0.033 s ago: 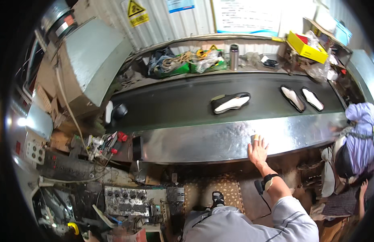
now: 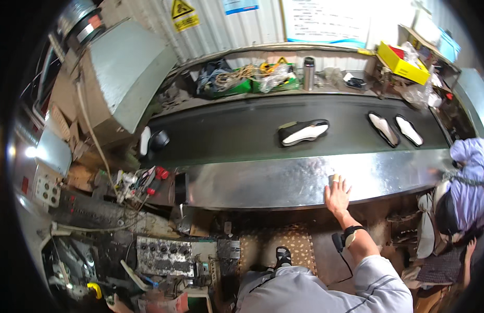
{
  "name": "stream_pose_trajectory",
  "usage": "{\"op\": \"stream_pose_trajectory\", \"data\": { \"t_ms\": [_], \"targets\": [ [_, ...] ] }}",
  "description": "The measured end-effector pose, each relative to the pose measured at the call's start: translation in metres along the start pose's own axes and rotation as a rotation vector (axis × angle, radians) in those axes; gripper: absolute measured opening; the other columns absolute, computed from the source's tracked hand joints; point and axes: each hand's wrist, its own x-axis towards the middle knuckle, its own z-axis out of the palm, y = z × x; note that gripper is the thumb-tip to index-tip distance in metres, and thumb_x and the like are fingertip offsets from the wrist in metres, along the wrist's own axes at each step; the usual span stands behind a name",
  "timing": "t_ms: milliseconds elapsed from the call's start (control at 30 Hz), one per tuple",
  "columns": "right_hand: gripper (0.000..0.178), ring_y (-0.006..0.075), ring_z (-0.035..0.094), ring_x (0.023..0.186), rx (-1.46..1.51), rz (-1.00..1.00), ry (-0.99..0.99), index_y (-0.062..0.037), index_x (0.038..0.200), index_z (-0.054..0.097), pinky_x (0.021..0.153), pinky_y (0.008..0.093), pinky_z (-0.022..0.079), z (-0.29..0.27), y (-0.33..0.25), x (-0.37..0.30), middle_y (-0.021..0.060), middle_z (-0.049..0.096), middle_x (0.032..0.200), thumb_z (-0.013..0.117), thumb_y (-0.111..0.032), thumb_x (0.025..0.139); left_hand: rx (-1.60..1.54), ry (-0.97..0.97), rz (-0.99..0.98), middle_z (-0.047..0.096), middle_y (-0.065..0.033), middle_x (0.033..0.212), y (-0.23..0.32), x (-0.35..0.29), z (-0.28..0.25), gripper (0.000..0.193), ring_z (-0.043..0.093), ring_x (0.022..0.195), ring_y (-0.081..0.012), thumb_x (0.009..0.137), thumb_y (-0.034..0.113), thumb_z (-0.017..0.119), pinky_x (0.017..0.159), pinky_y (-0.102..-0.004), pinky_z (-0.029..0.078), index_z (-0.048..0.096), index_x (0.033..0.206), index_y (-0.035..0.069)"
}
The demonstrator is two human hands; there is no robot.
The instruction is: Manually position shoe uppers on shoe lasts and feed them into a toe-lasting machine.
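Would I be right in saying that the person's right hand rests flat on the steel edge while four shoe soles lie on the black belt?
Not quite: the head view shows three shoe soles on the black belt, not four. The right hand does rest flat on the steel edge.

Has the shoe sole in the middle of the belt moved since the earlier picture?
No. The shoe sole lies at the same spot below the metal flask.

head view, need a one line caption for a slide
Right hand rests flat on the steel edge of a dark conveyor belt carrying three shoe soles.
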Motion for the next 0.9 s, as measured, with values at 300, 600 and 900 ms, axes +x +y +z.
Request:
{"op": "stream_pose_trajectory", "data": {
  "t_ms": [300,600,900],
  "targets": [
    [0.063,0.0395,0.027,0.148,-0.006,0.020,-0.010,-0.0016,0.149,0.039,0.119,0.0618,0.014,-0.001,0.005,0.005,0.0207,0.034,0.158,0.045,-0.042,0.100,-0.067,-0.111,-0.107,0.062,-0.0156,0.123,-0.021,0.012,0.014,0.073,0.062,0.106,-0.0269,0.076,0.006,0.084,0.090,-0.0389,0.052,0.050,0.139,-0.004],
    [0.065,0.0395,0.027,0.147,-0.004,0.013,0.027,-0.0028,0.150,0.037,0.118,0.0627,0.016,0.003,0.002,0.006,0.0200,0.032,0.159,0.046,-0.043,0.099,0.108,-0.029,0.081,0.071,-0.0145,0.102,0.027,-0.014,0.014,0.031,0.066,0.091,-0.0300,0.078,0.021,0.085,0.083,-0.0459,0.052,0.069,0.099,0.004],
    [0.064,0.0391,0.027,0.148,0.012,0.031,-0.024,-0.0026,0.150,0.037,0.119,0.0608,0.017,0.001,-0.008,0.006,0.0195,0.032,0.159,0.045,-0.043,0.100,-0.081,-0.159,-0.063,0.067,-0.0139,0.113,0.026,-0.015,0.093,0.045,0.064,0.100,-0.0293,0.077,0.009,0.080,0.089,-0.0444,0.051,0.063,0.118,0.000]
  ]
}}
